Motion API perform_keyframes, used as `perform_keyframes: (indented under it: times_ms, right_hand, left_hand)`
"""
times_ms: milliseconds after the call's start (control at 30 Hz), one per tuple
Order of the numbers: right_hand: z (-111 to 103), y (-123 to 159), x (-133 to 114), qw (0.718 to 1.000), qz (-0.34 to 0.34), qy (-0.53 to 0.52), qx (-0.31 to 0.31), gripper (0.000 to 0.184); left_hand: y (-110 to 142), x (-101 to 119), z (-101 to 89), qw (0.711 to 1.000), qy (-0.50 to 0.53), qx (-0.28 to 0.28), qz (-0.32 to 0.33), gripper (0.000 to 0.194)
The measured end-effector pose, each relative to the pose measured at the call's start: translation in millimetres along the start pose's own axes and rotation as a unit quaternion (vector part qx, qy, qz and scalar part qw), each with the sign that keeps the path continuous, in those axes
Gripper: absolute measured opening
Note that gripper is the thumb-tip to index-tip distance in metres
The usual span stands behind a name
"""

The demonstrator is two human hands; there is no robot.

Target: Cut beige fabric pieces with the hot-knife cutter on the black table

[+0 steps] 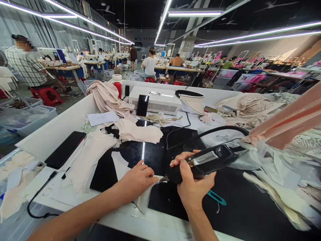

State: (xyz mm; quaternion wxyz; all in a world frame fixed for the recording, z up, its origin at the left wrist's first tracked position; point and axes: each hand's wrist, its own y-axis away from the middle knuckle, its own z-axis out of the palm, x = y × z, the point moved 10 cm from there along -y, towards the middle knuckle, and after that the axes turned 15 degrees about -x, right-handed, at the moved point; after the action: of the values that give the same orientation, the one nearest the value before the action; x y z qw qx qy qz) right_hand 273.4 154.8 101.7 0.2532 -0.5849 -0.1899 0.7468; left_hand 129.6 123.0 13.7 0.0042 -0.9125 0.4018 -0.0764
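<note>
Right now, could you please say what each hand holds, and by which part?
The right hand holds the tool by its body; the left hand is at the white piece's end, grip unclear.

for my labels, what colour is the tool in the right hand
Mostly black tool, head view.

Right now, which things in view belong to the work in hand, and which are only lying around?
Seemingly in use:
black handheld tool, in right hand
pale piece, at left hand

Probably just lying about:
flat phone
propped phone
paper slip
teal object
</note>
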Motion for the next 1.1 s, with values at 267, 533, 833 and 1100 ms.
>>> perform_keyframes:
  times_ms: [267,533,833,1100]
  right_hand:
    - [-18.8,0.0,-4.7,0.999,-0.003,0.015,0.042,0.04]
    - [-18.5,-0.5,0.2,0.999,0.01,0.027,0.035,0.039]
    - [-14.0,8.7,-18.8,0.997,-0.003,0.063,0.05,0.04]
    - [-14.0,15.1,-22.6,0.995,0.01,0.084,0.055,0.041]
  left_hand:
    - [0.4,0.2,1.7,1.0,-0.01,0.012,0.004,0.026]
    - [2.8,4.8,-8.6,0.999,-0.021,0.036,0.011,0.024]
    - [20.2,16.9,-21.0,0.991,-0.075,0.061,-0.097,0.038]
    - [16.4,13.5,-8.8,0.994,-0.007,-0.053,-0.097,0.03]
